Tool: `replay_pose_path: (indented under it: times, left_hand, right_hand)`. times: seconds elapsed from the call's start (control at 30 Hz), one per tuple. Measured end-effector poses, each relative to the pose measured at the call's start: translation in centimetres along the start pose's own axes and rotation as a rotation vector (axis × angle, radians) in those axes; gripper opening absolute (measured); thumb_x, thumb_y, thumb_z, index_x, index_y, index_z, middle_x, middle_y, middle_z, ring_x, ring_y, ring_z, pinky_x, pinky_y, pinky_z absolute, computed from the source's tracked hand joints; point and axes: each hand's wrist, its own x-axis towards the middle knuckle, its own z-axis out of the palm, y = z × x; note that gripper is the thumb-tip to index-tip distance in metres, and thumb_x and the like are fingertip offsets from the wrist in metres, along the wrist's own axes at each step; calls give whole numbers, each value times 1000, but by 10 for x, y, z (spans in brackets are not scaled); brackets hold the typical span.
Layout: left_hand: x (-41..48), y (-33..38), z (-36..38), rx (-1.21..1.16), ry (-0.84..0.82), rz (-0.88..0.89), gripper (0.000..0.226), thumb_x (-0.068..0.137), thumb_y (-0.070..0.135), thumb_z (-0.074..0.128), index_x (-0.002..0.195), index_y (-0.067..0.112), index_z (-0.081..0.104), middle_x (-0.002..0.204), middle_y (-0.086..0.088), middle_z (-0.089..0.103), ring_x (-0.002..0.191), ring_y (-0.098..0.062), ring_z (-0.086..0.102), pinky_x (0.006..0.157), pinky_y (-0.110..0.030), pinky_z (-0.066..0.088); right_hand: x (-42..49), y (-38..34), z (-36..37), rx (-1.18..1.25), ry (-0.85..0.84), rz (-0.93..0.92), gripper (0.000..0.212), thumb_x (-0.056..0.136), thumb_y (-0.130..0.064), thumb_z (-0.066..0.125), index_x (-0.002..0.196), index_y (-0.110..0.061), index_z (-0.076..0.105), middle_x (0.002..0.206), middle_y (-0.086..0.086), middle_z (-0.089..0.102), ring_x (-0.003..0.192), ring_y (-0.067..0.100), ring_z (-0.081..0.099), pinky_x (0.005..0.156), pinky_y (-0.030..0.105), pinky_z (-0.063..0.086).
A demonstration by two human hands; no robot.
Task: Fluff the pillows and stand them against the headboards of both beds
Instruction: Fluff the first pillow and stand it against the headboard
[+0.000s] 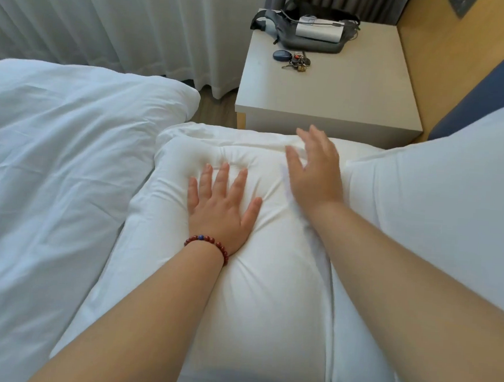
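1. The left hand [220, 206], with a red beaded bracelet [208, 243] at the wrist, lies flat with fingers spread, pressed palm-down into the plump white cotton pillow [253, 280], which dents around it. It grips nothing. Pressing in one spot would likely pack the filling there instead of loosening it, leaving a hollow.

2. The right hand [315, 168] is open and blurred over the pillow's far right corner, fingers apart, holding nothing; whether it touches the fabric I cannot tell. A hard pat near that edge could shove the pillow toward the bed's end.

3. The pillow lies flat on the bed, between the rumpled white duvet [53, 162] on its left and a second white pillow [437, 204] on its right, which leans toward the blue padded headboard [490, 97]. Neither stands properly yet, in my judgement. Lifted one-handed, the soft pillow would probably fold and slump.

4. Beyond its far edge sits a pale square bedside table [326, 97] carrying a bunch of keys [292, 61] and a grey pouch [309, 35]. A wide swing while standing the pillow up might sweep the keys off.
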Motion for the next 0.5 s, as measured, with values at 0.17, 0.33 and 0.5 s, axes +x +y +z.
replay_pose_path:
  times: [0.17, 0.33, 0.5]
  left_hand:
    - [-1, 8, -24, 19, -135, 20, 72, 89, 70, 6, 154, 38, 4, 164, 1, -3, 149, -26, -13, 117, -50, -13]
    - [-9, 3, -51, -61, -195, 47, 72, 89, 69, 7, 153, 38, -2, 163, 5, -13, 147, -19, -21, 117, -47, -15]
    - [-45, 22, -50, 51, -143, 178, 74, 88, 66, 0, 154, 34, -3, 163, 6, -13, 147, -18, -21, 117, -43, -17]
  right_hand:
    - [-42, 4, -26, -146, -287, 336, 71, 102, -49, 29, 155, -9, 4, 164, 5, -6, 150, 16, -5, 121, 31, -1]
    - [-69, -14, -19, -103, -202, 364, 74, 100, -55, 25, 155, -10, 3, 164, 3, -4, 149, 12, -4, 116, 23, -7]
    - [-76, 20, -24, -37, -338, 373, 66, 103, -45, 23, 154, -9, 0, 163, 3, -7, 149, 11, -7, 113, 18, -11]
